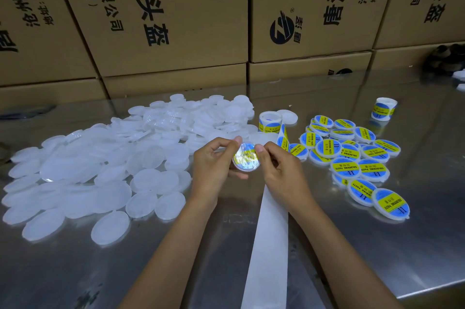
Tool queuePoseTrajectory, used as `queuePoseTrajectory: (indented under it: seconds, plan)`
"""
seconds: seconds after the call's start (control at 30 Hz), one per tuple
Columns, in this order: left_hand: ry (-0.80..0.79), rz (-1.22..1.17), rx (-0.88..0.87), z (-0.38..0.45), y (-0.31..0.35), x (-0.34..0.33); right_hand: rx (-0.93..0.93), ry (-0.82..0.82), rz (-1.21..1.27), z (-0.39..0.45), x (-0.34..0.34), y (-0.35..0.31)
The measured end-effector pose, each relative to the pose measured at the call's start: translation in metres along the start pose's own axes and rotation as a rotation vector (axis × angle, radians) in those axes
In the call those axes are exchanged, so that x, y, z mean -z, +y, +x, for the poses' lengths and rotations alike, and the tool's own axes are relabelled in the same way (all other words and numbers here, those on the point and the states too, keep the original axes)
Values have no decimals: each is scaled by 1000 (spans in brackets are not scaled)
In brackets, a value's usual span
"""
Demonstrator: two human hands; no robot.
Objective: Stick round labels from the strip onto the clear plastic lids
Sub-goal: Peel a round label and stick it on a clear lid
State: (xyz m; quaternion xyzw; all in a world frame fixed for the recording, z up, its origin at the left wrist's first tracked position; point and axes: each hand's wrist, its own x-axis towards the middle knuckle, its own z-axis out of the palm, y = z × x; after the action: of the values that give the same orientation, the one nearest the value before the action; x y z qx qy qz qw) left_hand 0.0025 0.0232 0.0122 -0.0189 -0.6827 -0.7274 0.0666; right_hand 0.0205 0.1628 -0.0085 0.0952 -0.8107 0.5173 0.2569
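To your left lies the heap of bare clear lids (105, 172). Your left hand (214, 165) pinches the lid (246, 159) by its rim above the steel table (377, 245), your right hand (281, 170) thumbing its label (245, 155) flat. It looks light, thin and slick, so grip the edges. The label strip (270, 240) trails beneath; finished lids (352, 155) lie right.

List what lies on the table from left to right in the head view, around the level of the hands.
Heap of plain lids → left hand → lid with label held in both hands → right hand → pile of labelled lids.
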Motion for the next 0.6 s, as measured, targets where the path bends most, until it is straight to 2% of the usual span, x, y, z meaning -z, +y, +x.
queuePoseTrajectory:
  seconds: [0.1,0.27,0.47,0.6]
  plan:
    - [-14,8,20,1,-1,0,-25,3,23,1,0,1]
    - [-212,-30,34,-2,-1,-3,-72,27,92,2,2,0]
    - [-95,-40,-41,-2,-1,-1,-125,-65,219,1,0,-4]
    - [-23,-74,-30,-1,0,0,-121,-98,70,-3,-5,-3]
